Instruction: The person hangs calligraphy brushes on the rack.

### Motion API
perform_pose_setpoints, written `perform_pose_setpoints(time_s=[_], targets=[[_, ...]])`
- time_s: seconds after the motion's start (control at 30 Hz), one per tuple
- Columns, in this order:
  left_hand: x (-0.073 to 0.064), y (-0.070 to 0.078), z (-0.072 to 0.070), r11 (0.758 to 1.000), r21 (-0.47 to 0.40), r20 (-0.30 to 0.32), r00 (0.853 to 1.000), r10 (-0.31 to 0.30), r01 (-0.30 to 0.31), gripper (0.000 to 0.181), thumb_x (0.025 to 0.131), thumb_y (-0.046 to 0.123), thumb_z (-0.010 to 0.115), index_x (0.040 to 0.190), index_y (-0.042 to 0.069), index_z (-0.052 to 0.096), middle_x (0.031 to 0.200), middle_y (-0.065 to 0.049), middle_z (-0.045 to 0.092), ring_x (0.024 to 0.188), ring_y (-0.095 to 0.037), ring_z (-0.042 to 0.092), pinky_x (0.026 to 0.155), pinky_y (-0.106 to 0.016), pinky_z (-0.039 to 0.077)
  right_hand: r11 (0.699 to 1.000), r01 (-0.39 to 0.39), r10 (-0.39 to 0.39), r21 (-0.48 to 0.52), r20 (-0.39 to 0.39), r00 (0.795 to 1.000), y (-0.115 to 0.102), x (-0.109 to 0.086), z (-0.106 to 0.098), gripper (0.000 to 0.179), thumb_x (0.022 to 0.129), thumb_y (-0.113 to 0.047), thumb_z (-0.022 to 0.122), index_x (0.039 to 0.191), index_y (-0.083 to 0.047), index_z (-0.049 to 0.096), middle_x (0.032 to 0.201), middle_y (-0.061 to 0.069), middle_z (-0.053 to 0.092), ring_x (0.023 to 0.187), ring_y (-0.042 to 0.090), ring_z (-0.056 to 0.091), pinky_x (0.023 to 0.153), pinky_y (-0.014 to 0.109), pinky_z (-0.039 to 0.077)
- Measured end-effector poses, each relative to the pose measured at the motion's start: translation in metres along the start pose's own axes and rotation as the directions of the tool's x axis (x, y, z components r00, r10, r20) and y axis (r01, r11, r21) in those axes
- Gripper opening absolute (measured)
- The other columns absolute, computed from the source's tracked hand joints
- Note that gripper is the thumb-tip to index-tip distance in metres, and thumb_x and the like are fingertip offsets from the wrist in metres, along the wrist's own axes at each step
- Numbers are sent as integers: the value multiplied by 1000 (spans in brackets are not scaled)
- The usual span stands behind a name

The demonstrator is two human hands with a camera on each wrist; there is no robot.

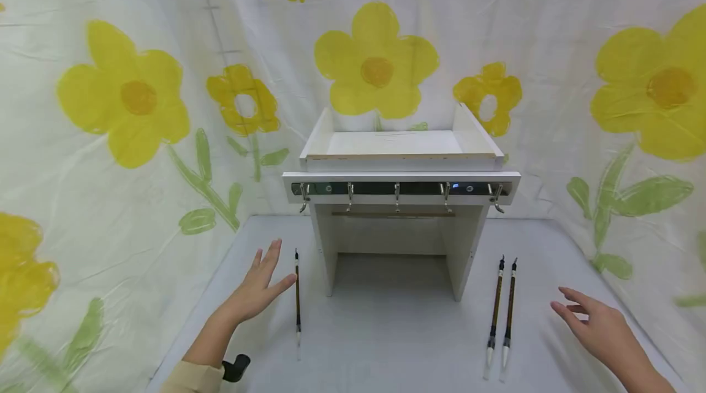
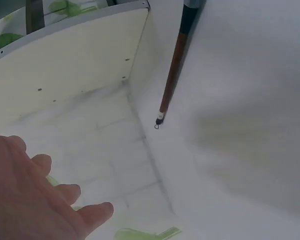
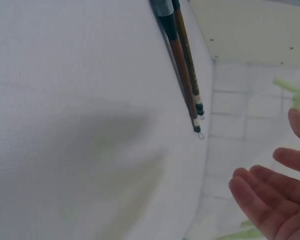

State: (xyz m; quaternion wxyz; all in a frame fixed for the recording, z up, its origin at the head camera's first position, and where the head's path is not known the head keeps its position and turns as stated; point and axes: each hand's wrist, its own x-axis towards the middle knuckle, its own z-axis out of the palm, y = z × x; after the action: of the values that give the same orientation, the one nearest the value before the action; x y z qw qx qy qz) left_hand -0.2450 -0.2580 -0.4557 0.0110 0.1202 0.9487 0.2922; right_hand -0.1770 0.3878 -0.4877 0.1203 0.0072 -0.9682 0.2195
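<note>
My left hand hovers over the left side of the table with fingers spread, holding nothing. Just right of its thumb lies a single calligraphy brush, hanging loop away from me and white tip toward me. In the left wrist view that brush lies beyond the fingers. My right hand is at the right, fingers loosely bent and nothing held. To its left lie two more calligraphy brushes, the outer one and the inner one, side by side. The right wrist view shows this pair away from the fingertips.
A white stand occupies the middle back of the table. Across its front runs a rail with several metal hooks. An open-topped tray forms its top. Behind hangs a white curtain painted with yellow flowers.
</note>
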Motion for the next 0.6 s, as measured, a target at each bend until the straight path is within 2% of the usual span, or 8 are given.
perform_pose_setpoints(time_s=[0.1,0.2,0.33,0.37,0.5,0.6], targets=[[5,7,3,997,-81,11,1000,18,-17,89,102,54,49,164,16,-2,171,-12,-2,153,-47,-12,112,-81,4,1000,8,-7,8,-63,998,-1,-1,3,51,95,-39,70,122,5,67,100,24,75,80,35,74,67,48,59],[11,14,6,992,-123,17,999,28,-26,87,103,53,48,164,17,-3,171,-10,-1,154,-45,-13,113,-79,2,1000,6,-3,30,-93,996,-2,-1,7,47,94,-37,73,118,3,70,97,18,77,75,26,75,61,32,58],[19,17,9,984,-178,31,999,36,-30,81,105,51,44,164,23,-4,171,-8,-2,154,-42,-14,115,-78,2,998,-13,17,60,-58,998,-6,0,9,46,94,-37,73,118,3,70,96,15,77,75,21,75,60,24,55],[21,18,10,979,-201,39,999,37,-29,79,106,52,43,164,25,-4,171,-9,-2,154,-42,-12,115,-77,2,998,-22,25,62,-38,999,-7,1,9,48,94,-38,72,119,3,70,97,16,77,76,23,75,60,26,56],[26,19,11,934,-358,76,997,35,-5,71,108,50,38,162,35,-5,171,-2,-1,156,-36,-4,118,-73,7,996,-59,57,71,27,998,-10,2,10,51,95,-39,70,123,4,68,100,16,77,78,20,75,62,26,55],[26,20,11,889,-458,80,995,51,-9,66,110,45,36,163,35,-3,171,0,2,157,-34,2,120,-70,8,993,-77,71,94,59,996,-12,2,12,53,96,-39,69,126,4,66,103,16,76,77,10,73,62,24,54]])
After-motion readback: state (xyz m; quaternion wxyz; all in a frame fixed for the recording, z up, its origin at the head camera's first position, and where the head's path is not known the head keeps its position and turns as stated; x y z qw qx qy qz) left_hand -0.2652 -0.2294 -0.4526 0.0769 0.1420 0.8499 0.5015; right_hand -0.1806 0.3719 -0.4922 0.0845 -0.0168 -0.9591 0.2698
